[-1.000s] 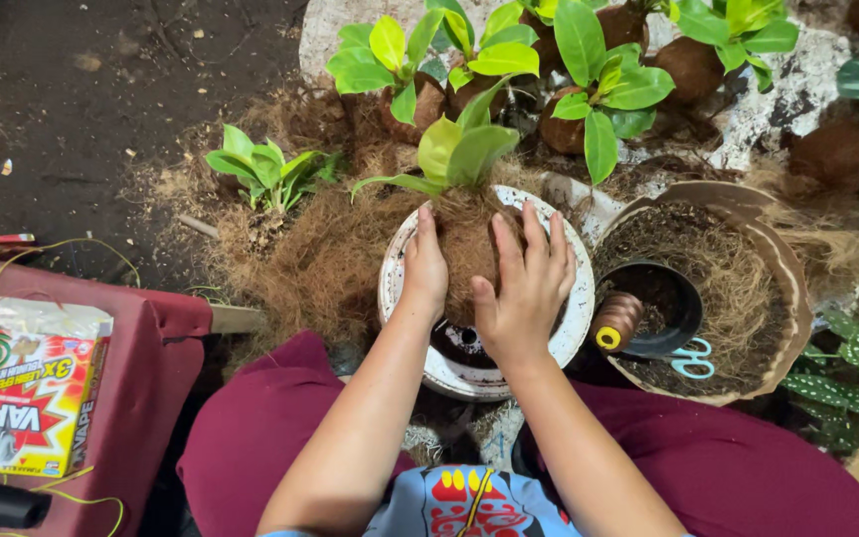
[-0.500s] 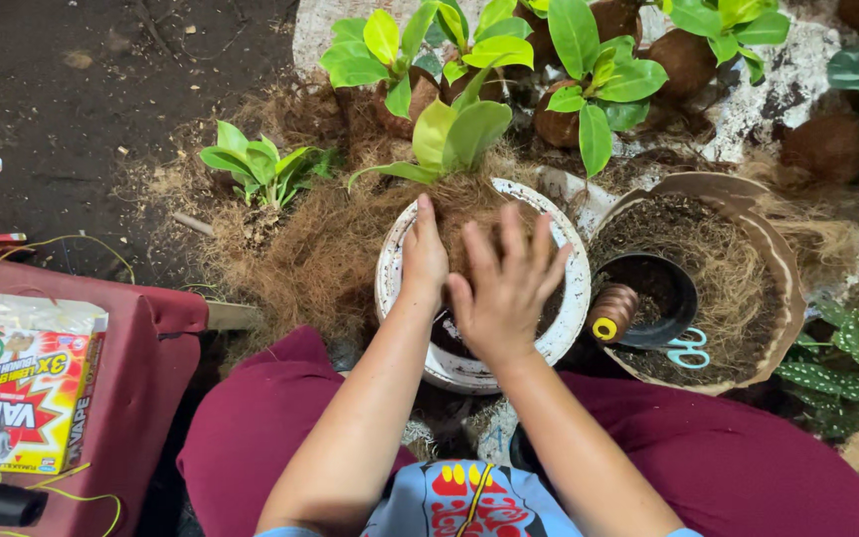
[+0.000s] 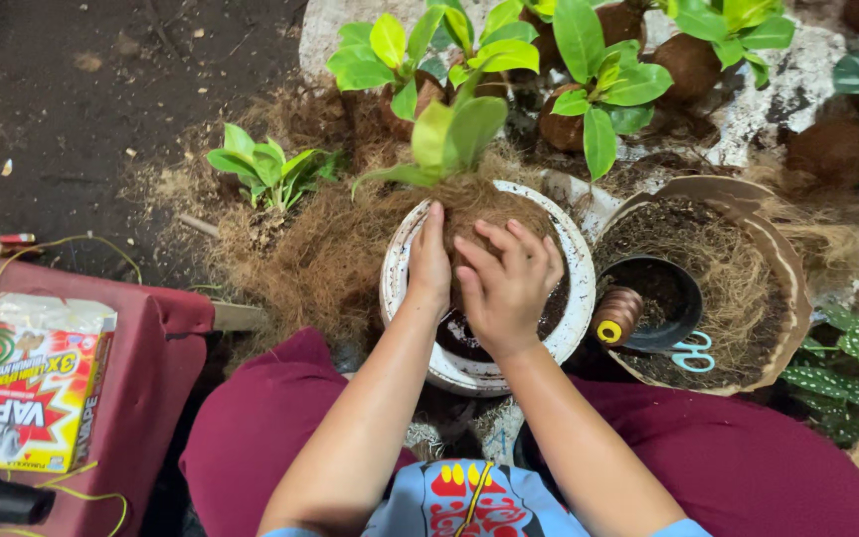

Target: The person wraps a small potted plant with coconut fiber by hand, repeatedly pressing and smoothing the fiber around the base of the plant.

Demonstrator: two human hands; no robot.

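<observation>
At the centre of the frame both hands close around a fibre-wrapped root ball [image 3: 484, 214], a rounded brown lump of coconut coir with a young plant's yellow-green leaves [image 3: 452, 134] rising from its upper side, sitting in the mouth of a worn white bowl [image 3: 577, 298]. The left hand [image 3: 429, 264] lies along the ball's left flank, thumb reaching up toward the stem base and palm pressed flat to the fibre; the right hand [image 3: 507, 283] is draped over the front and right side with its fingers spread wide and curled onto the coir. Neither hand is fisted: each is a half-open cup moulded to the ball's curve, and together they hold it between them. Both forearms run up from the bottom edge of the frame and converge, wrists roughly straight. The ball looks soft and springy on the outside, likely moist and crumbly within, light enough for two hands but apt to shed fibre or lose shape if squeezed hard; the stem and leaves seem fragile, so the rounded sides and underside are the sound places to take it, not the plant. Loose coir [image 3: 300, 259] is heaped left of the bowl. To the right a brown tray [image 3: 777, 259] holds a black pot [image 3: 663, 303], a spool of brown thread [image 3: 615, 316] and teal-handled scissors [image 3: 693, 353].
</observation>
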